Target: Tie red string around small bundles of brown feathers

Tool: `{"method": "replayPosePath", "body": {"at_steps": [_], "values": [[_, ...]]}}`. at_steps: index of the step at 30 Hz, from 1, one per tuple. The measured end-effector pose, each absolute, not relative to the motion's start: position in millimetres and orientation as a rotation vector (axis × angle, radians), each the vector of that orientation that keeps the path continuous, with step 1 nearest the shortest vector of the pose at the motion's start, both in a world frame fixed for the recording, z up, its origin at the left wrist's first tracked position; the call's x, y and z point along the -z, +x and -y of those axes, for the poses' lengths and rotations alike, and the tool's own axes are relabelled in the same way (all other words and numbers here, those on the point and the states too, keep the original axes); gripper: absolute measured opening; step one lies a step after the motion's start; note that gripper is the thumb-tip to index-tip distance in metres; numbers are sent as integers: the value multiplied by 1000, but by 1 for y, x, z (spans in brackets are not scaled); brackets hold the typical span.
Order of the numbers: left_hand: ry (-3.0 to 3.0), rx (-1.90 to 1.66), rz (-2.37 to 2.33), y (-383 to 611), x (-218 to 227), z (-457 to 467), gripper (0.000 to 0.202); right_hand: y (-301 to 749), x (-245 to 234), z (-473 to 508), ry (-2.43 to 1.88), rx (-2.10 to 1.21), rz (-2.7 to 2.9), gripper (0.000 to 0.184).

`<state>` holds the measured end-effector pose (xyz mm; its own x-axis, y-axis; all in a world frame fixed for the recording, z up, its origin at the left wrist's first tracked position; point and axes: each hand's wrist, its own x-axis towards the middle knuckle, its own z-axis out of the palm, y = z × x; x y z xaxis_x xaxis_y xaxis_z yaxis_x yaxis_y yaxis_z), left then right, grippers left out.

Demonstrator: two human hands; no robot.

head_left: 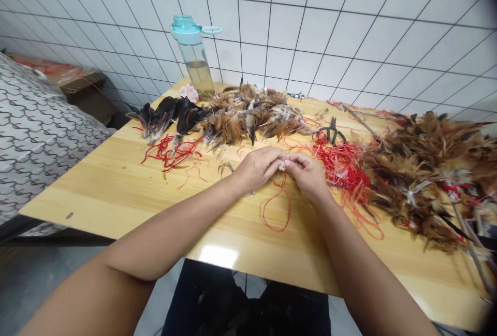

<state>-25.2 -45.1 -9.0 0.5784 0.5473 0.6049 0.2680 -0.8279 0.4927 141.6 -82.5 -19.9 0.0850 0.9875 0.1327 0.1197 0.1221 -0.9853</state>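
Note:
My left hand (258, 168) and my right hand (306, 174) meet at the middle of a pale wooden table (128, 206). Their fingertips pinch a small pale feather tuft (282, 166) between them. A loop of red thread (276, 209) hangs from near my right hand onto the table. A tangle of red thread (341, 166) lies just beyond my right hand. Behind my hands are a heap of brown feathers (248, 116) and a bunch of black feathers (166, 116). A larger brown feather pile (421, 180), tied with red thread, lies to the right.
Dark-handled scissors (332, 133) lie on the table beyond my right hand. Loose red threads (171, 152) lie at the left. A plastic water bottle (193, 51) stands at the far edge against a white tiled wall (310, 25). Grey patterned fabric (34, 139) lies beyond the left table edge.

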Motion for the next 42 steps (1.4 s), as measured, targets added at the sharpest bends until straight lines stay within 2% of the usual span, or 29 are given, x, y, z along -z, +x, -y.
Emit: {"method": "replayPosePath", "body": {"at_steps": [5,15,21,30,34,42], "values": [[2476,-1161,-613,-26,12,42,15,144,18,83,-1258,-951,1399,17],[2292,-1101,-664,-24,6,46,10,145,8,86,-1451,-535,1735,8],[2292,-1118,-707,-23,6,49,8,143,0,93,-1618,-240,1977,14],[2389,-1102,-841,-20,14,49,9,139,-8,100,-1843,406,2314,28],[2345,-1093,-881,-20,15,50,8,139,-8,101,-1872,432,2321,27],[2362,-1069,-850,-21,15,49,10,141,-11,101,-1856,241,2392,27]]}}
